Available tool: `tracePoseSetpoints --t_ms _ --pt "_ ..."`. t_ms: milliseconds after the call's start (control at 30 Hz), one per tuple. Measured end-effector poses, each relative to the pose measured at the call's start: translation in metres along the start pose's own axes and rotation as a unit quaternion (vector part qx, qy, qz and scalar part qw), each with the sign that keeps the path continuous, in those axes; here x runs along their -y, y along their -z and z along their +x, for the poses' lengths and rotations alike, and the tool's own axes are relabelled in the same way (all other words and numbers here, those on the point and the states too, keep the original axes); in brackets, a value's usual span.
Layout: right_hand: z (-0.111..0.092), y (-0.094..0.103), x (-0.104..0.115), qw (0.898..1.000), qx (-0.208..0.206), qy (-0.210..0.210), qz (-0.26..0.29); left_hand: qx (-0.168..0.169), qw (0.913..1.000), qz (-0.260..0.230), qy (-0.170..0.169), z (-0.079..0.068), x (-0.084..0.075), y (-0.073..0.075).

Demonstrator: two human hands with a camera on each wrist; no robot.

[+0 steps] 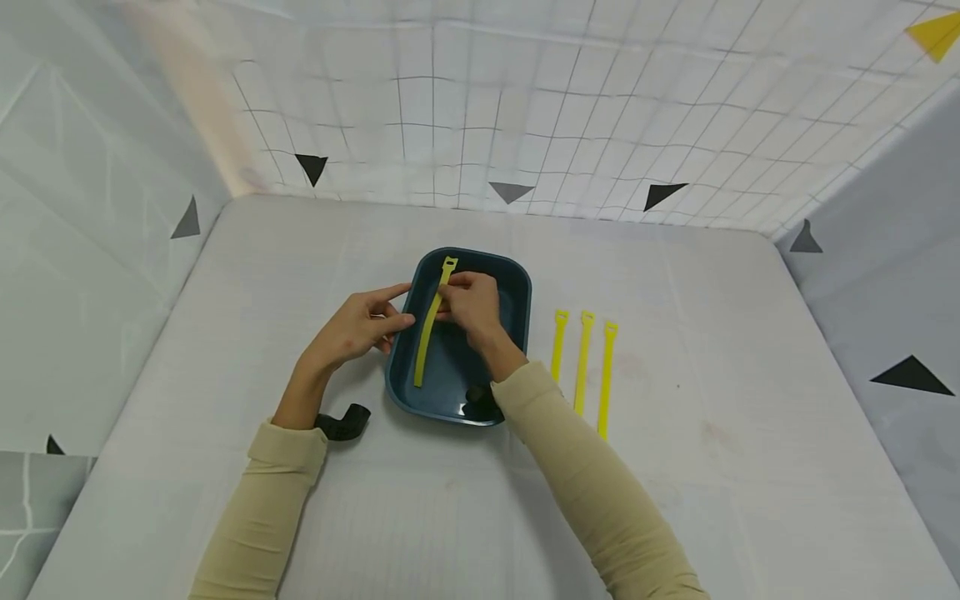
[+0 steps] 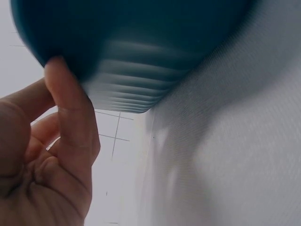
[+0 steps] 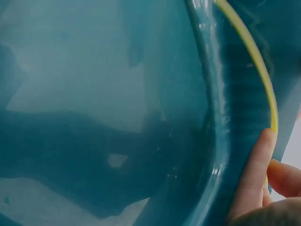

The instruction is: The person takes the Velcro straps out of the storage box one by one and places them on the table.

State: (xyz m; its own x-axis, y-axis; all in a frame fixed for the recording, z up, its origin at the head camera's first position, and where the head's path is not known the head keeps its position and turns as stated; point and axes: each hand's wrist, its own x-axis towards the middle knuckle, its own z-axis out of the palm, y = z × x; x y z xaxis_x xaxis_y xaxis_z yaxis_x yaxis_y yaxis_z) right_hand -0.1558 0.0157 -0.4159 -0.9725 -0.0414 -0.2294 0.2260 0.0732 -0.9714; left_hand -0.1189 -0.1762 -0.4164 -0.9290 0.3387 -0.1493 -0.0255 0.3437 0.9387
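A dark blue tray sits on the white-covered table. My left hand grips its left rim, with the thumb over the edge; in the left wrist view, that hand is at the ribbed side wall. Inside the tray, my right hand pinches a yellow strap with a slotted head. The strap slants along the tray's left side, its head pointing away from me. In the right wrist view, the strap bows beside the wall, between finger and thumb. A small black piece lies in the tray, partly hidden by my right sleeve.
Three more yellow straps lie side by side to the right of the tray, partly behind my right forearm. A black bent tube is on the table beside my left wrist. White sheets with grid lines and dark triangles surround the table.
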Motion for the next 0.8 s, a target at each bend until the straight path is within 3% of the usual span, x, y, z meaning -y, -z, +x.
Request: tracePoseSetpoints --t_ms 267,800 --pt "-0.004 0.002 0.007 1.000 -0.003 -0.023 0.002 0.001 1.0000 -0.002 0.000 0.001 0.001 0.001" --pt "-0.010 0.011 0.022 1.000 0.024 -0.011 0.002 -0.001 1.0000 -0.006 0.004 0.002 0.001 0.000"
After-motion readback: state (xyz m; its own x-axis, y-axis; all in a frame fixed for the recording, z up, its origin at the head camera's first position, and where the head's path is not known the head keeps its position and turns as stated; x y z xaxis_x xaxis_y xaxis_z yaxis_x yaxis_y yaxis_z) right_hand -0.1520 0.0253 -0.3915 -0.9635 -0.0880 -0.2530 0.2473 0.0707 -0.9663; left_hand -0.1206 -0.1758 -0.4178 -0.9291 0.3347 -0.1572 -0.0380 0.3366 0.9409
